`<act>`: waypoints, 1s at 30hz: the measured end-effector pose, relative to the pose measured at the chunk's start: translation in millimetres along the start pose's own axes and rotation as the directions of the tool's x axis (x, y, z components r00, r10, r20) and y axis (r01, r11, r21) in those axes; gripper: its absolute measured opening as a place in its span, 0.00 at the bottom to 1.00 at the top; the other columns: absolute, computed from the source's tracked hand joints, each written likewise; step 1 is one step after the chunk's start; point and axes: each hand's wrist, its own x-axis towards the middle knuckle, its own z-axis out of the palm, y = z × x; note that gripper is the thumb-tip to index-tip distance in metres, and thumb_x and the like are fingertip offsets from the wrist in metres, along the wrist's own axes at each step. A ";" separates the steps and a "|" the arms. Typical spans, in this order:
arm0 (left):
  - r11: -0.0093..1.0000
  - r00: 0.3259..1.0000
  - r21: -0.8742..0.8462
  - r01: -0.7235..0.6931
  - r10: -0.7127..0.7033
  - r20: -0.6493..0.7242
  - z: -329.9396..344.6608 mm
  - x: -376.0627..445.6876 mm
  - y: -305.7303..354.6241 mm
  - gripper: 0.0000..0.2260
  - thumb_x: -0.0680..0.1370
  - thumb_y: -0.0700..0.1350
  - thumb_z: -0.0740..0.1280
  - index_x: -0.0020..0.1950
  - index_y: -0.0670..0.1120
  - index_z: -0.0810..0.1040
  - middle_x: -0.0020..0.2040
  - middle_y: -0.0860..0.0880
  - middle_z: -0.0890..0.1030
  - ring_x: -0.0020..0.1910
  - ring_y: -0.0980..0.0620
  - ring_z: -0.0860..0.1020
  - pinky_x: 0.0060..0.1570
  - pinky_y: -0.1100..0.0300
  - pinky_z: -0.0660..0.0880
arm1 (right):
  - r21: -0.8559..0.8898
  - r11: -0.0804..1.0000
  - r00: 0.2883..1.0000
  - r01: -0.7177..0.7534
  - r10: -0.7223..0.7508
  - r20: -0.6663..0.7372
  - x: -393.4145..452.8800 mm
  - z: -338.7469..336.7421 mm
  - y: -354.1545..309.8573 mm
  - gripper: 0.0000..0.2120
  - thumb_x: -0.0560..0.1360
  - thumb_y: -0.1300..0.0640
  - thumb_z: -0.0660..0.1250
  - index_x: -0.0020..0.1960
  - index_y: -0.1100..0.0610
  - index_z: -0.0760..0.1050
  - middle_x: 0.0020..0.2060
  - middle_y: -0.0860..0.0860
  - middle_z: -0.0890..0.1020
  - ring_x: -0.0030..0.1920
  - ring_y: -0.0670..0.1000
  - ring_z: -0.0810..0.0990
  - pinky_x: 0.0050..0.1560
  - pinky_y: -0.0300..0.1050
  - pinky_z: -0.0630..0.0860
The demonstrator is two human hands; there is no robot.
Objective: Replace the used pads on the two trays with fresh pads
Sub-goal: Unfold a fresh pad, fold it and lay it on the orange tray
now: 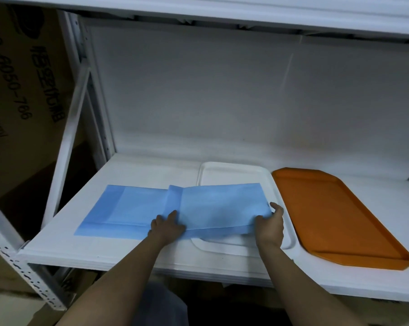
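Both hands are on one blue pad (213, 205) that lies partly over the white tray (234, 170) and partly off its left rim onto the shelf (137, 170). The left hand (168, 225) lies over the pad's near edge at about 7 o'clock of the tray, fingers (173, 214) spread on the sheet; whether they pinch it or only press is hard to tell at this angle. The right hand (270, 225) grasps the pad's near right corner, thumb above and fingers curled beneath, at the tray's 5 o'clock.

A second blue pad (119, 210) lies flat on the shelf at 9 o'clock of the tray, its right edge tucked under the held one. The orange tray (335, 212) sits just beside the white tray at 3 o'clock, with nothing on it.

Risks from here: the sheet looks thin and limp, so an uneven pull from the two hands could crease it or leave it skewed across the tray rim. Because the two pads overlap, dragging the upper one may carry the lower one along or fold its edge.

Count: two trays, one white and one orange; two blue pads; two hands.
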 end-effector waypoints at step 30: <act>0.706 0.959 -0.688 0.168 -0.277 -0.050 -16.0 4.3 17.5 0.11 0.75 0.40 0.68 0.53 0.37 0.70 0.42 0.43 0.73 0.44 0.44 0.72 0.47 0.53 0.68 | -0.592 0.599 0.774 0.538 -0.074 0.629 -9.0 10.3 16.3 0.27 0.79 0.40 0.53 0.72 0.55 0.62 0.72 0.51 0.64 0.71 0.54 0.61 0.66 0.52 0.62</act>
